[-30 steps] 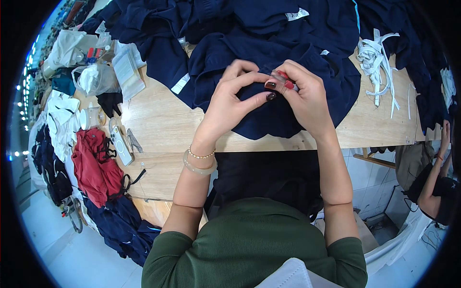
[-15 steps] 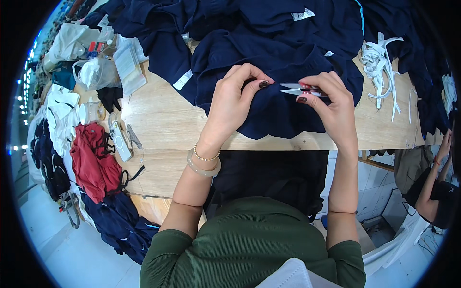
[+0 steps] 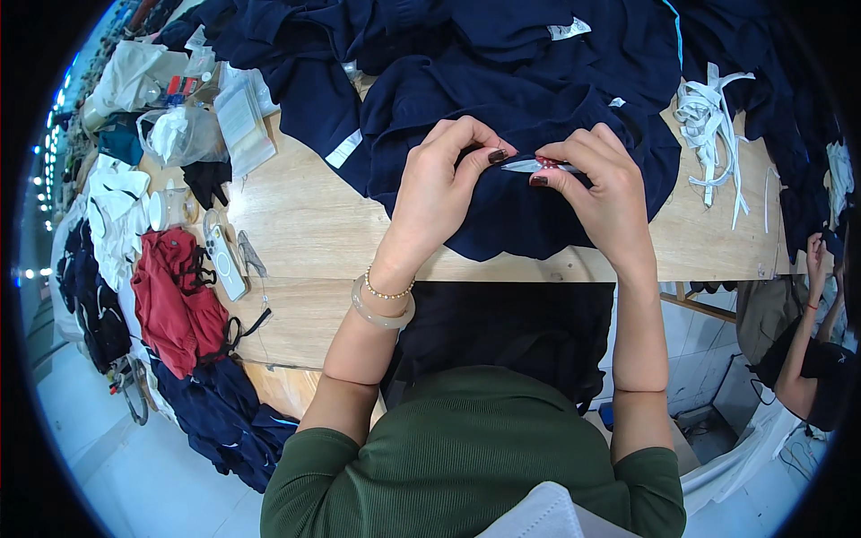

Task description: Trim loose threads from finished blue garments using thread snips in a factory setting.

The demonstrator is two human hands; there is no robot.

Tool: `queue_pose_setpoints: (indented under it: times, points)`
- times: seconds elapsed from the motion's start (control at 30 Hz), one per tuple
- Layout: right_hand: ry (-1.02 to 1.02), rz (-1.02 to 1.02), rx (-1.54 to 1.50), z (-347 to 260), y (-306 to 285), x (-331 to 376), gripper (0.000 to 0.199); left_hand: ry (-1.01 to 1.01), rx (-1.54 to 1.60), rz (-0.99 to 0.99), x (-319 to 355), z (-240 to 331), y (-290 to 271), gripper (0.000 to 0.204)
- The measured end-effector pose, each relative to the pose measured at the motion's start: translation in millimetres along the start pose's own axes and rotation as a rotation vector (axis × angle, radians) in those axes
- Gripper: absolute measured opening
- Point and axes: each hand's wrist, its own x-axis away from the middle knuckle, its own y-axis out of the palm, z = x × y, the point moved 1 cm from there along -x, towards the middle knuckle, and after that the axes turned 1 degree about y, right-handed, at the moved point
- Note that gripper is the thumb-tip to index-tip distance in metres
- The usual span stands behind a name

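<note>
A dark navy garment lies spread over the wooden table in front of me. My left hand pinches a fold of its cloth near the front hem. My right hand grips small thread snips with red handles, blades pointing left at the pinched fold. The two hands are close together, fingertips almost touching over the fabric. A bangle and a bead bracelet sit on my left wrist.
More navy garments are heaped along the far side. White fabric strips lie at the right. At the left are a phone, small clips, plastic bags, a red garment and navy clothes hanging off the edge. Another person sits at the lower right.
My hands have drawn slightly apart then back together over the fold; the snips, first hidden between my fingers, now show with their blades pointing at the cloth held by my left hand.
</note>
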Motion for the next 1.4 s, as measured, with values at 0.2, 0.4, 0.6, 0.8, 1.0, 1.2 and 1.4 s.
queue_pose_setpoints:
  times: [0.2, 0.4, 0.6, 0.8, 1.0, 1.2, 1.4]
  points:
    - [0.014, 0.007, -0.025, 0, 3, 0, 0.018, 0.001, -0.018, -0.056, -2, -2, -5, 0.007]
    - [0.244, 0.095, -0.261, 18, -1, 12, 0.015, -0.011, 0.116, 0.303, 3, -11, -19, 0.012]
    - [0.367, 0.158, -0.469, 31, 5, 30, 0.019, -0.237, -0.113, -0.126, 30, -5, -24, 0.020]
    - [0.337, 0.007, -0.347, 11, 11, 27, 0.022, -0.324, 0.185, -0.131, 30, -23, -6, 0.039]
    - [0.461, 0.012, -0.645, 10, 16, 31, 0.027, -0.259, 0.286, -0.111, 21, -11, -13, 0.039]
    - [0.151, 0.050, -0.396, -19, 34, 19, 0.018, -0.212, 0.310, -0.055, 17, -2, -9, 0.037]
    - [0.359, 0.159, -0.678, -16, 41, 19, 0.009, -0.162, 0.388, -0.024, 19, -3, -1, 0.035]
